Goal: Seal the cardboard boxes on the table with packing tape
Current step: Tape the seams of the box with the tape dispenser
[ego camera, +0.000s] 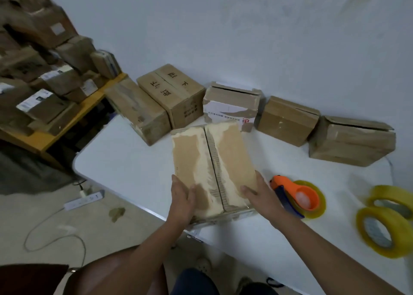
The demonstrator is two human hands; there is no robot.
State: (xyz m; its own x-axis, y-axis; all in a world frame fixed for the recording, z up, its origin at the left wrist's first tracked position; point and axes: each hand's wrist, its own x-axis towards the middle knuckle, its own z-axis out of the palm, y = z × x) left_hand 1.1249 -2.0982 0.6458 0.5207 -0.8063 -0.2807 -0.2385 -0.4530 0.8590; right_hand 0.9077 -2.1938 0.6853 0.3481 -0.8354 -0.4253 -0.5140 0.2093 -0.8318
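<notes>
Two bare forearms reach forward from the bottom of the view to a brown cardboard box with closed, scuffed top flaps point(212, 167) that stands at the near edge of the white worktop point(125, 151). The left hand point(182, 202) lies flat against the box's near left corner, fingers straight along the side and thumb resting on the top flap. The right hand point(257, 190) presses on the near right corner, fingers relaxed over the top and side; neither hand curls round anything. The seam between the two flaps runs away from the person, between the hands.

Just right of the right hand, an orange-and-blue tape dispenser loaded with a yellowish roll point(299, 197) lies on the worktop, apart from the box. Farther right, two loose rolls of clear yellowish packing tape point(384, 223) sit near the edge, blurred.

Behind the held box, a row of five more brown cardboard boxes point(288, 120) stands along the pale wall point(223, 26). To the left, a yellow shelf point(51, 138) carries stacked parcels, and a white power strip point(83, 199) lies on the floor.
</notes>
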